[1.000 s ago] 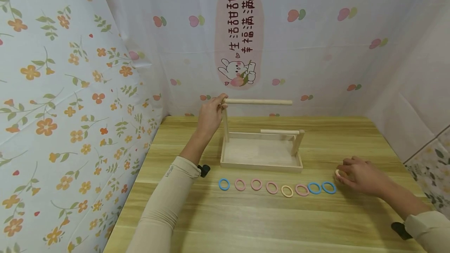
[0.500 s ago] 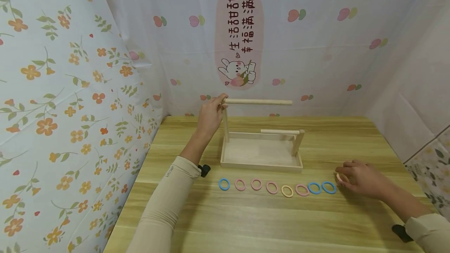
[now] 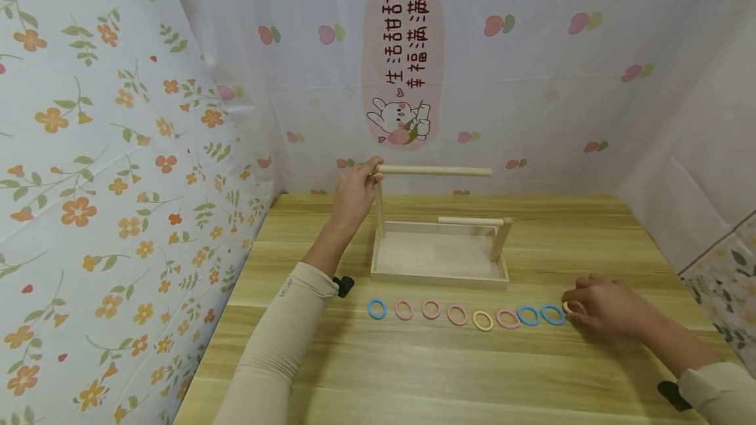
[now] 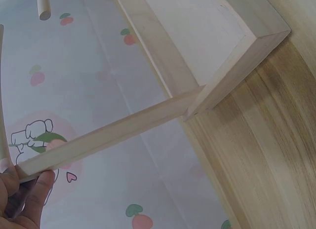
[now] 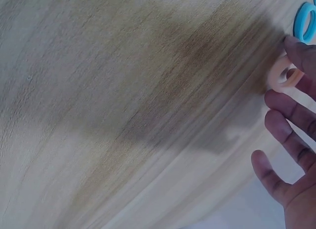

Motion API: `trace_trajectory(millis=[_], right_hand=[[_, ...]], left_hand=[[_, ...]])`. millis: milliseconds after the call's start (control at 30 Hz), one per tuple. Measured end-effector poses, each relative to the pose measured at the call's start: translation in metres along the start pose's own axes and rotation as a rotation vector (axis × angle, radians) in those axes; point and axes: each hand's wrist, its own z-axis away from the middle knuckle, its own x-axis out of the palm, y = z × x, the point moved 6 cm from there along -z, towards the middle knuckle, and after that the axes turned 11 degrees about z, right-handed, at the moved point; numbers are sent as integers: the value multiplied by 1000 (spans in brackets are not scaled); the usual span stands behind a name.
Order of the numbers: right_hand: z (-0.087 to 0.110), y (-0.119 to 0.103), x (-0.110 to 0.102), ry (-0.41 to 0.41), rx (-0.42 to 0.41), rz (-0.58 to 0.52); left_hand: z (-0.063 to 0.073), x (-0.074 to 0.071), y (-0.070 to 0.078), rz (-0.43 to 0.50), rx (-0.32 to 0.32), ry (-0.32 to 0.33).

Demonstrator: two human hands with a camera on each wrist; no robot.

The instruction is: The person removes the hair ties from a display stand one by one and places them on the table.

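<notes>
My left hand (image 3: 353, 192) grips the top of the tall wooden post (image 3: 379, 212), where a long horizontal rod (image 3: 437, 170) juts to the right. In the left wrist view the fingers (image 4: 40, 194) and thumb pinch that post end. Beyond the right end of the ring row, my right hand (image 3: 614, 307) holds a pale orange ring (image 3: 571, 307) close to the tabletop. The right wrist view has this ring (image 5: 277, 75) between thumb and index finger, the other fingers spread apart. Nearest to it lies a blue ring (image 3: 552, 314).
The posts rise from a shallow wooden tray (image 3: 437, 279). A shorter post (image 3: 501, 241) at its right carries a short rod (image 3: 469, 222) pointing left. Several blue, pink and yellow rings, including a yellow ring (image 3: 482, 321), lie in a row before the tray. A patterned curtain (image 3: 531, 97) hangs behind.
My right hand has shifted slightly toward the near side with the pale orange ring, which has come next to the last blue ring. The left hand has stayed on the post.
</notes>
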Motion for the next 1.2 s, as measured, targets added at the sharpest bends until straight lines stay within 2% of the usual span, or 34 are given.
trace_trajectory(millis=[233, 500, 833, 1033, 1200], right_hand=[[2, 0, 0, 1, -36, -29], [5, -2, 2, 82, -86, -45], [6, 0, 1, 75, -86, -36], [2, -2, -3, 80, -114, -15], [1, -5, -2, 35, -108, -8]], left_hand=[[0, -1, 1, -7, -3, -7], [1, 0, 1, -17, -9, -11], [0, 0, 0, -26, -13, -15], [-1, -3, 0, -17, -5, -3], [-1, -3, 0, -13, 3, -7]])
